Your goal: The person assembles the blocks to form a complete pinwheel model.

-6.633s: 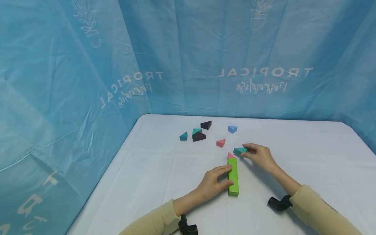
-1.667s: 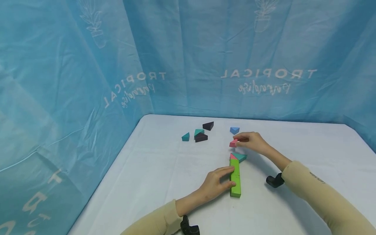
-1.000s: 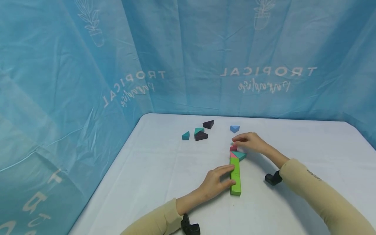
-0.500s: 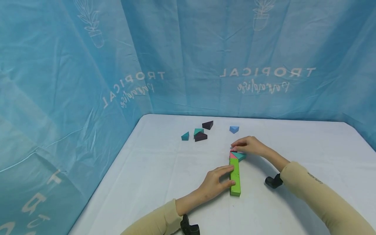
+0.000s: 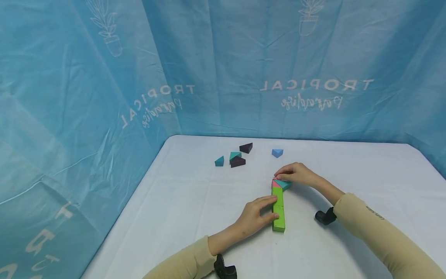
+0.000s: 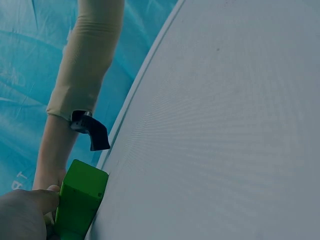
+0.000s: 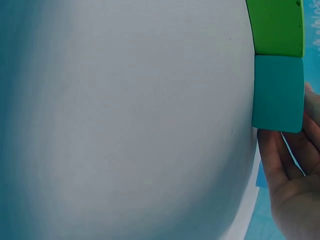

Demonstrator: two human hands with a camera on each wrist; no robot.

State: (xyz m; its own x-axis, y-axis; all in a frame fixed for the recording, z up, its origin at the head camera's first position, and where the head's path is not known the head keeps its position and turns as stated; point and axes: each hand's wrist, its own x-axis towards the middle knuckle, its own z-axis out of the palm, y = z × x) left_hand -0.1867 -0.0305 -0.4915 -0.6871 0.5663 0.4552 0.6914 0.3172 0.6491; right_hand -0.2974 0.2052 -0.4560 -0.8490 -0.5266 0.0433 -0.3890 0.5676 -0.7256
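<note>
One small pink triangular block (image 5: 275,178), mostly hidden, was pinched in the right grip (image 5: 297,173). The left grip (image 5: 255,218) rested relaxed, unclasped, on two green rectangular blocks (image 5: 280,209). Just nearer than the right grip, a second pink triangular block (image 5: 275,184) touched a teal triangular block (image 5: 283,185). Beyond it lay a blue triangular block (image 5: 277,152) and, farther left, two teal wedges (image 5: 219,162) and two black wedges (image 5: 238,162) on the white table (image 5: 174,217).

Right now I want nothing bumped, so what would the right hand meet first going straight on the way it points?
Past the pink piece at its fingertips, the right hand would probably cross bare table and meet the nearer dark wedge. Depth is uncertain.
</note>
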